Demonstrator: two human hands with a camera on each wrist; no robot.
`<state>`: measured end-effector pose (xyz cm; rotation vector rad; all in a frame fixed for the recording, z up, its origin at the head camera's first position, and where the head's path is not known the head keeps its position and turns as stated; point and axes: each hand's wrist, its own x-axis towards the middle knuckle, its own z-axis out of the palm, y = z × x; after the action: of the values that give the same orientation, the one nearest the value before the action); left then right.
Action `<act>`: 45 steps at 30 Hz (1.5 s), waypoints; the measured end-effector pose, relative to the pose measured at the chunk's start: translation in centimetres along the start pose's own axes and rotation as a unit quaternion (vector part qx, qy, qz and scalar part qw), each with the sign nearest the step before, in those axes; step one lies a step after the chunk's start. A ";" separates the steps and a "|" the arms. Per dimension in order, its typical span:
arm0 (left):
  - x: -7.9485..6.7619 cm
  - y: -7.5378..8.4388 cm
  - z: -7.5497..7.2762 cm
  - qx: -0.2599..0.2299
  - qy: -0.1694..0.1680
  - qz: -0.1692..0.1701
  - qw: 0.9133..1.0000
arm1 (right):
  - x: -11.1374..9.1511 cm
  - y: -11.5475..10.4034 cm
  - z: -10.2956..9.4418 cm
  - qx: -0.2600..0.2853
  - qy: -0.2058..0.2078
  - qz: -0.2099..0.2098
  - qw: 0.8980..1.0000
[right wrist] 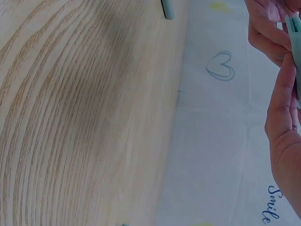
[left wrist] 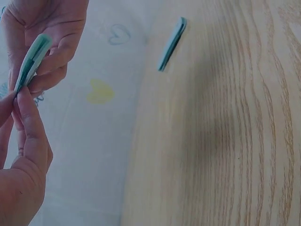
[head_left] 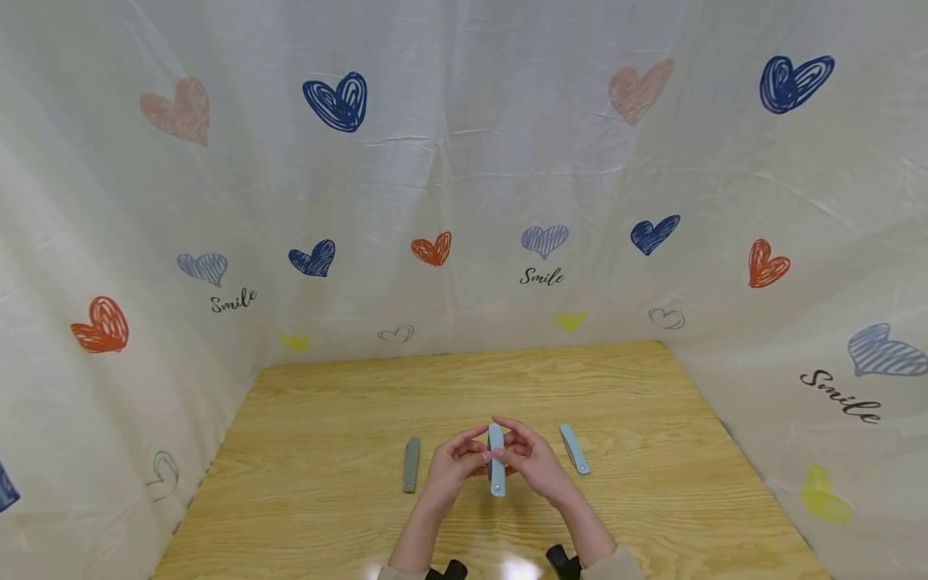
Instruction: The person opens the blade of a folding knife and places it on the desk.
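A slim light-blue folding knife (head_left: 497,471), folded, with a rivet near its lower end, is held up over the table between both hands. My left hand (head_left: 451,474) pinches its left side between thumb and fingers. From the right, my right hand (head_left: 535,463) grips it with the thumb across its face and fingers behind. A slot runs along the handle of the same folding knife (left wrist: 35,56) in the left wrist view. On the table, a grey-green folding knife (head_left: 411,465) lies left of the hands and another light-blue one (head_left: 575,449) lies to the right.
The wood-grain table (head_left: 326,427) is bordered at the back and sides by a pale curtain (head_left: 464,185) printed with hearts and "Smile". Black wrist straps (head_left: 561,561) show at the cuffs near the bottom edge.
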<state>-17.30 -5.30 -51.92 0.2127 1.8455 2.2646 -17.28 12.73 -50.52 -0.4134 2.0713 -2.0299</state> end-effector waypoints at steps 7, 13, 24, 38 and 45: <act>0.0 0.4 0.4 0.009 0.007 0.005 1.000 | -0.1 -0.1 -0.1 -0.003 0.007 -0.006 1.000; -0.1 0.4 0.6 0.021 0.002 0.014 1.000 | -0.1 0.0 -0.1 -0.005 0.012 0.000 1.000; -0.4 -0.1 0.9 0.066 0.001 0.023 0.998 | -0.2 0.7 0.1 -0.009 0.024 0.006 1.000; -0.5 -0.2 0.7 0.019 0.000 0.031 0.999 | -0.2 0.9 0.5 -0.003 0.064 0.011 0.998; -0.5 -0.1 0.7 0.009 0.017 0.038 0.999 | -0.1 0.6 0.8 0.007 0.101 0.006 0.995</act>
<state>-16.61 -4.75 -51.85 0.2532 1.9070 2.3170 -16.97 12.04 -51.19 -0.1991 2.1657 -2.1578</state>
